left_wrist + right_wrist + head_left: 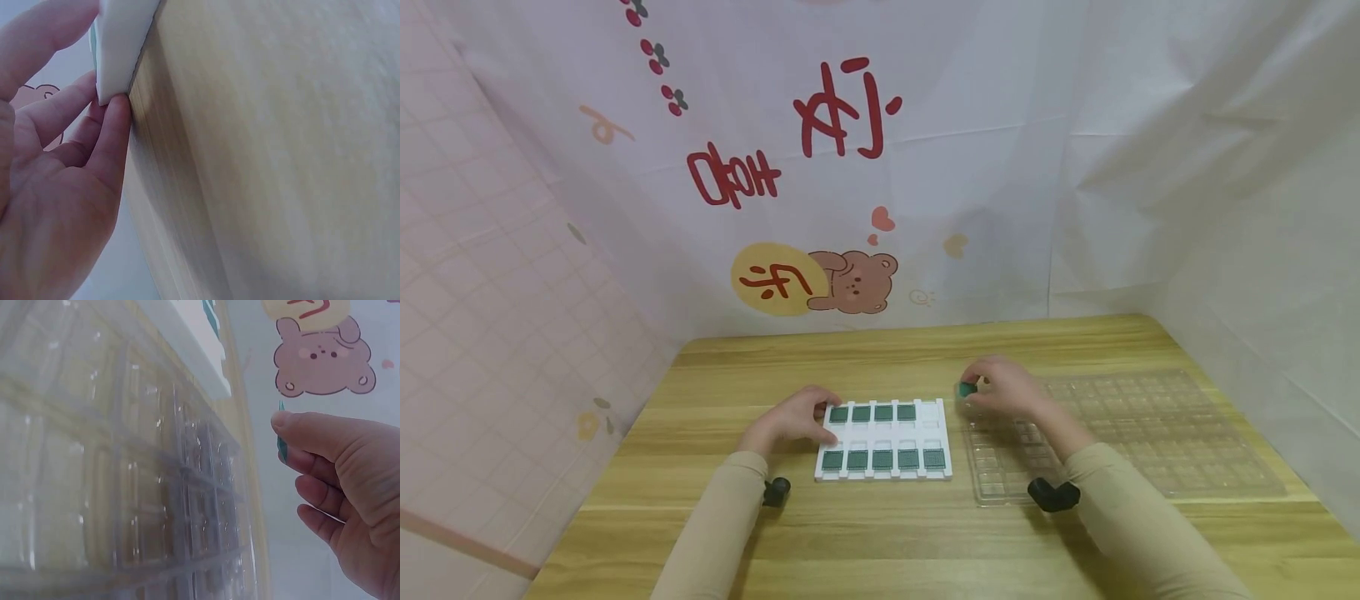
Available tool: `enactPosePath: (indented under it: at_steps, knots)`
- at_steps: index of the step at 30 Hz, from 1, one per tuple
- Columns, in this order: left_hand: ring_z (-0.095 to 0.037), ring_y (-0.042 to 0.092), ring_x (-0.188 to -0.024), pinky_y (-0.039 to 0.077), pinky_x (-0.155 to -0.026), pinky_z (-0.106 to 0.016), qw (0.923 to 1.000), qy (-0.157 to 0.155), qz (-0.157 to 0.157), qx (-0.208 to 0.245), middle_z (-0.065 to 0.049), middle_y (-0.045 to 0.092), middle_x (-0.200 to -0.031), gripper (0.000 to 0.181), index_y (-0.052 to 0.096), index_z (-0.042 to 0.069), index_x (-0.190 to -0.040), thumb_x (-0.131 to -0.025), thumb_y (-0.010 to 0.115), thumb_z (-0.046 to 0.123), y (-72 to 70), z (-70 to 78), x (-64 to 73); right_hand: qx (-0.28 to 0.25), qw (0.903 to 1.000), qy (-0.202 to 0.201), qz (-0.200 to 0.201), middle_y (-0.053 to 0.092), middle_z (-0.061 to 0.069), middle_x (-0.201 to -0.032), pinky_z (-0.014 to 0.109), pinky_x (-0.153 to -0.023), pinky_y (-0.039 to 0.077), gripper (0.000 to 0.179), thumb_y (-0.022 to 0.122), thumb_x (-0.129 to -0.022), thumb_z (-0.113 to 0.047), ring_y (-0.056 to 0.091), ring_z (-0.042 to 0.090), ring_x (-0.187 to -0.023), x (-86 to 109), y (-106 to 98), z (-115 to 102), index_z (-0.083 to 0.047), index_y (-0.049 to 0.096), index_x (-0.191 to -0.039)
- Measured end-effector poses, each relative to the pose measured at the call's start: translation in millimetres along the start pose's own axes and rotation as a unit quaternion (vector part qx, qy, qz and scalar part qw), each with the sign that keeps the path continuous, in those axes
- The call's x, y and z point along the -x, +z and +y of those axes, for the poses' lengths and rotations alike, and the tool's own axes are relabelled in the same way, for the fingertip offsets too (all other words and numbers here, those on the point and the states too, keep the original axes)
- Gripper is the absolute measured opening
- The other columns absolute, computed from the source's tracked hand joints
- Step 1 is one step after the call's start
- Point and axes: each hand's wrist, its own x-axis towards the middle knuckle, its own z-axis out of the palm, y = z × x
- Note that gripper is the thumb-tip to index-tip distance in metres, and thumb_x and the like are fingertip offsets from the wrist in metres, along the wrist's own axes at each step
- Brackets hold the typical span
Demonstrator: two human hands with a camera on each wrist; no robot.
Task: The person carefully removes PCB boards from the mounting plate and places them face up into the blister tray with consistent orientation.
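A white cloth printed with red characters and a pink-brown bear (861, 283) hangs behind a wood-grain table (850, 542), on which two kinds of container lie side by side. Judging by how things lie, most of the work is done: nine of the ten places in the white tray (861, 434) carry a green square (882, 460), five along the near row and four along the far row, and only the slot at the far right corner (930, 414) lacks one. The left hand (793, 415) grips the white tray at its left end, thumb toward the near side and fingers at the far corner. The right hand (1009, 389) pinches a single green piece (967, 389) between thumb and finger, at the far left corner of the clear compartmented plastic (1157, 433); the right wrist view shows it edge-on and apart from that plastic. No green squares show in the clear compartments, though the right forearm hides some, and whether this is one tray or two cannot be told. The piece in the fingers seems to match the one remaining gap.
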Motion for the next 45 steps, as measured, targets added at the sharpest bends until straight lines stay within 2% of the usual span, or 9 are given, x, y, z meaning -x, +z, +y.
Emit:
enactPosePath:
  at_steps: [14, 25, 34, 45]
  knots:
    - [-0.023, 0.053, -0.113, 0.043, -0.102, -0.043, 0.9998, -0.018, 0.002, 0.000, -0.007, 0.055, -0.126, 0.064, 0.062, 0.005, -0.126, -0.070, 0.091, 0.014, 0.4, 1.1, 0.7, 0.040, 0.9991, 0.013, -0.005, 0.068, 0.002, -0.097, 0.046, -0.085, 0.048, 0.015, 0.077, -0.084, -0.015, 0.058, 0.029, -0.098, -2.2, -2.5, 3.9, -0.009, 0.073, -0.098]
    - [-0.023, 0.052, -0.113, 0.043, -0.102, -0.042, 0.9999, -0.009, 0.001, -0.006, -0.008, 0.054, -0.126, 0.064, 0.062, 0.004, -0.126, -0.070, 0.091, 0.014, 0.2, 0.6, 1.5, 0.079, 0.9966, 0.007, -0.022, 0.067, 0.003, -0.098, 0.042, -0.084, 0.050, 0.016, 0.079, -0.084, -0.014, 0.058, 0.025, -0.093, -5.8, 2.9, 11.7, -0.009, 0.074, -0.098]
    - [-0.024, 0.052, -0.113, 0.043, -0.102, -0.044, 0.9999, -0.011, 0.000, -0.009, -0.009, 0.055, -0.127, 0.064, 0.062, 0.004, -0.128, -0.071, 0.091, 0.015, 1.3, -0.9, 1.9, 0.083, 0.9960, 0.007, -0.033, 0.068, 0.004, -0.099, 0.047, -0.093, 0.048, 0.018, 0.079, -0.084, -0.013, 0.060, 0.027, -0.096, -6.9, 4.9, 10.9, -0.008, 0.074, -0.100]
    - [-0.025, 0.052, -0.114, 0.043, -0.101, -0.044, 1.0000, -0.006, -0.001, -0.001, -0.009, 0.054, -0.128, 0.064, 0.061, 0.004, -0.128, -0.072, 0.090, 0.015, 1.6, -0.7, 2.7, 0.101, 0.9944, -0.010, -0.029, 0.068, 0.004, -0.098, 0.044, -0.085, 0.050, 0.020, 0.081, -0.081, -0.012, 0.060, 0.027, -0.094, -8.7, 11.0, 14.1, -0.007, 0.074, -0.100]
